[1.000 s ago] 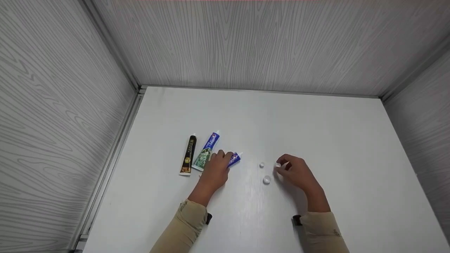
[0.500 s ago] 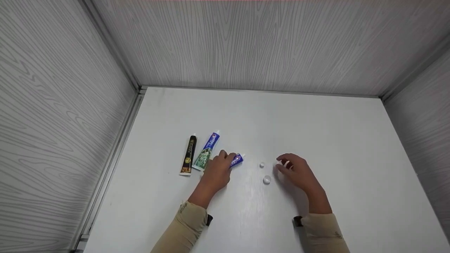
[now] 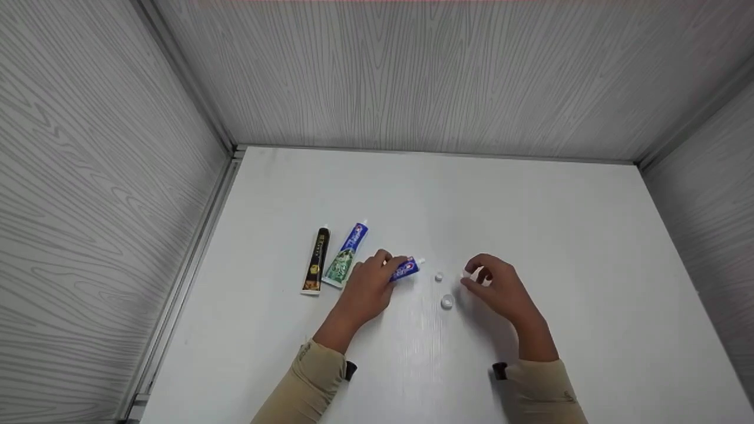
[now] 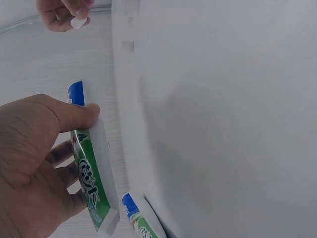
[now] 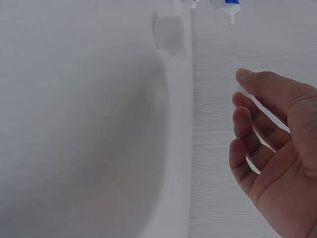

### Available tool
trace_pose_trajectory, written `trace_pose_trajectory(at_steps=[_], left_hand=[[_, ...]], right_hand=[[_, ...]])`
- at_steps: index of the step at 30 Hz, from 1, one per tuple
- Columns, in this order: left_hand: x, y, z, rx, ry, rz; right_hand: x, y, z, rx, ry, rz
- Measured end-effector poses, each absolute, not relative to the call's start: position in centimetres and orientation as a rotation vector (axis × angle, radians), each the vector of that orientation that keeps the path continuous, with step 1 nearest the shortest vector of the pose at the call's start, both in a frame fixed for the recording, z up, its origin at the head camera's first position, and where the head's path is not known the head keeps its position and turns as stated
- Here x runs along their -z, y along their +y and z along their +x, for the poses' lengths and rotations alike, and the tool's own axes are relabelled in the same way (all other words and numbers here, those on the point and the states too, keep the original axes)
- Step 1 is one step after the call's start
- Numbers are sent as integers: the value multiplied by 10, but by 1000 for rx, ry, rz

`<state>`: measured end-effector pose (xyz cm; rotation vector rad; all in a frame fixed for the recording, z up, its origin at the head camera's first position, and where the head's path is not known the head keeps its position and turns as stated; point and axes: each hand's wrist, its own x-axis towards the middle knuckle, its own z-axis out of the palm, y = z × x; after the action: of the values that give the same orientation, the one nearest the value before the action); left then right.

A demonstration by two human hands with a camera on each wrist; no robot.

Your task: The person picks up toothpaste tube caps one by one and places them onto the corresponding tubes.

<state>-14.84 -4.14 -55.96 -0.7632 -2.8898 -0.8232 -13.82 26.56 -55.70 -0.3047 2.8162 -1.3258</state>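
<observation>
My left hand (image 3: 369, 287) grips a blue, green and white toothpaste tube (image 4: 91, 173) between thumb and fingers. The tube's bare white nozzle (image 3: 421, 261) points right, toward the other hand. Between thumb and forefinger my right hand (image 3: 498, 288) pinches a small white cap (image 4: 78, 23), mostly hidden by the fingertips in the right wrist view. Two more white caps lie on the table between the hands: a small one (image 3: 439, 276) and, nearer me, a larger one (image 3: 447, 301).
Left of the left hand lie a second blue and green toothpaste tube (image 3: 346, 254) and a black one (image 3: 316, 260), both uncapped. They rest on a white table (image 3: 530, 206), bordered by wood-grained panels (image 3: 383, 76) at the back and sides.
My left hand has lifted the toothpaste tube and brought it a little to the right, nozzle toward the caps. My right hand keeps its pinch on the cap, nearly still.
</observation>
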Motion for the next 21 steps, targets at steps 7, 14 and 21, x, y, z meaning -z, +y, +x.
trace_pose_trajectory(at_steps=[7, 14, 21], left_hand=[[546, -39, -143, 861, -2861, -833], [537, -35, -138, 833, -2857, -906], [533, -32, -136, 762, -2851, -950]], right_hand=[[549, 260, -135, 1323, 2828, -371], [541, 254, -133, 1324, 2853, -453], [537, 246, -133, 1322, 2869, -504]])
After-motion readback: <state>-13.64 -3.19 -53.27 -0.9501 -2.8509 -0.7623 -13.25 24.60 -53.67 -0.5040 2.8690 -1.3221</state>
